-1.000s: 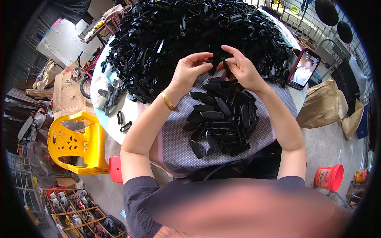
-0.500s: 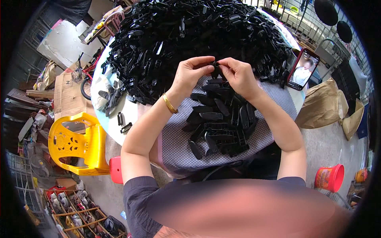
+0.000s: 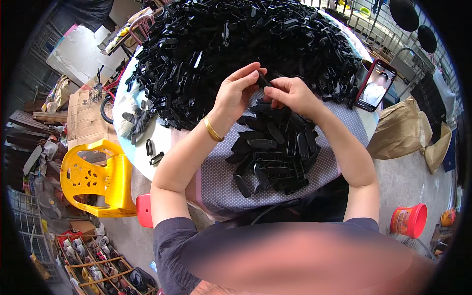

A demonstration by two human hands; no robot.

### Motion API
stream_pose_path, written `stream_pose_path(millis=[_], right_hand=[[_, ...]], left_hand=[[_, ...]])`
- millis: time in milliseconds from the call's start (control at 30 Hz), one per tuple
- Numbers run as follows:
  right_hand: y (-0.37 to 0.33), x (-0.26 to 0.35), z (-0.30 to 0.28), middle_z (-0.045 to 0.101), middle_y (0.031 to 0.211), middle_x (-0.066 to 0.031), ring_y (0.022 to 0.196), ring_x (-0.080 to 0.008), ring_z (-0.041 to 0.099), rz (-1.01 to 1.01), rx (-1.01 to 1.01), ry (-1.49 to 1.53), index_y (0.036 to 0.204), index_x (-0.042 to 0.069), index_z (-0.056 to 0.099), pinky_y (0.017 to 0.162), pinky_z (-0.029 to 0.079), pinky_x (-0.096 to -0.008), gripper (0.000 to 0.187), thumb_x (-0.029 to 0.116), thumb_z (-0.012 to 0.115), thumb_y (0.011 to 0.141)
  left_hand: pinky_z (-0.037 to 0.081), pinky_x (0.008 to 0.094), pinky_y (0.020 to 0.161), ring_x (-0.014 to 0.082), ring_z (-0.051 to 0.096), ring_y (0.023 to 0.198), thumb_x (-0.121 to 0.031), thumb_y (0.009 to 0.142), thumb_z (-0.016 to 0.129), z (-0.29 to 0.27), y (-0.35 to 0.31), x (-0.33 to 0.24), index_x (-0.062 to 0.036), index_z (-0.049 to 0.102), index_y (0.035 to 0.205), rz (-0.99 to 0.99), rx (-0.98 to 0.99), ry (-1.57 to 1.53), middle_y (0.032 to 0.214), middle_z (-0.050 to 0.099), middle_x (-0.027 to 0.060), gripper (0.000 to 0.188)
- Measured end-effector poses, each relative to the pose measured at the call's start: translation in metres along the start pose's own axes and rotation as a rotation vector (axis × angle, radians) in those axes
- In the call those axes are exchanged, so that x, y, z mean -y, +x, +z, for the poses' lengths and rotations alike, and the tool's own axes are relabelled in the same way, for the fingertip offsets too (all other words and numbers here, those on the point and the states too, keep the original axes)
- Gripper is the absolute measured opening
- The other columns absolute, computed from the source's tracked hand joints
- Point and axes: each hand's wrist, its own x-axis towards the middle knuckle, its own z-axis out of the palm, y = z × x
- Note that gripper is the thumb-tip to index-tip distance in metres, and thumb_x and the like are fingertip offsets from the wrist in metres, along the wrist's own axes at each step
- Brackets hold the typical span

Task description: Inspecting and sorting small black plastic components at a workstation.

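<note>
Black piece (image 3: 264, 79), slanting between left hand (image 3: 232, 95) and right hand (image 3: 298, 96), both pinching it; the right now sits lower than before, suggesting handling remains unfinished.

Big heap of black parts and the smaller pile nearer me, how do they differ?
The big heap spreads widely over the table; the smaller pile sits on the dotted cloth. The big heap holds many more parts than the smaller pile. Both contain loose black parts.

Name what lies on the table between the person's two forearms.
In the head view, a heap of black pieces lies there, on a dotted grey cloth.
</note>
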Motion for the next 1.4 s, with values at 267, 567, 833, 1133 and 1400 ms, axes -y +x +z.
stream_pose_path(millis=[267,567,833,1133,1400], right_hand=[[-0.007,-0.002,0.005,0.061,0.072,-0.0124,0.061,-0.0193,0.058,-0.357,-0.182,-0.371,0.087,-0.003,0.062,0.056,0.045,-0.0283,0.016,0.011,0.065,0.079],[-0.008,0.003,0.004,0.062,0.078,-0.0118,0.066,-0.0219,0.060,-0.487,-0.222,-0.409,0.098,-0.001,0.062,0.061,0.048,-0.0294,0.023,0.005,0.067,0.075],[0.014,-0.015,-0.064,0.050,0.124,-0.0131,0.100,-0.0275,0.054,-0.561,-0.544,-1.084,0.118,0.005,0.053,0.089,0.045,-0.0352,0.050,-0.007,0.049,0.069],[0.035,-0.043,-0.098,0.059,0.108,-0.0083,0.094,-0.0264,0.055,-0.443,-0.675,-1.268,0.100,0.005,0.061,0.084,0.045,-0.0342,0.023,0.005,0.060,0.077],[0.029,-0.033,-0.088,0.064,0.086,-0.0078,0.077,-0.0244,0.061,-0.646,-0.819,-0.989,0.089,0.005,0.059,0.069,0.049,-0.0319,0.011,0.011,0.062,0.080]], left_hand=[[0.048,0.0304,0.086,0.0182,0.059,0.094,-0.009,0.088,0.056,-0.007,-0.001,-0.011,0.0003,0.059,0.111,0.035,0.354,0.073,0.104,0.063,0.0123,0.024],[0.049,0.0284,0.084,0.0164,0.061,0.090,-0.005,0.085,0.060,0.004,-0.013,-0.019,0.0017,0.061,0.108,0.259,0.380,0.369,0.101,0.064,0.0121,0.025],[0.051,0.0252,0.080,0.0123,0.062,0.091,0.013,0.068,0.068,0.014,-0.025,0.003,-0.0044,0.053,0.122,0.671,0.257,0.891,0.096,0.067,0.0089,0.059],[0.048,0.0307,0.074,0.0206,0.057,0.084,-0.011,0.058,0.081,0.020,-0.035,0.001,-0.0055,0.061,0.100,0.938,0.393,1.280,0.088,0.065,0.0052,0.046],[0.050,0.0282,0.065,0.0221,0.062,0.074,-0.004,0.076,0.066,0.037,-0.022,-0.002,-0.0023,0.066,0.091,0.591,0.651,1.150,0.084,0.064,0.0103,0.015]])
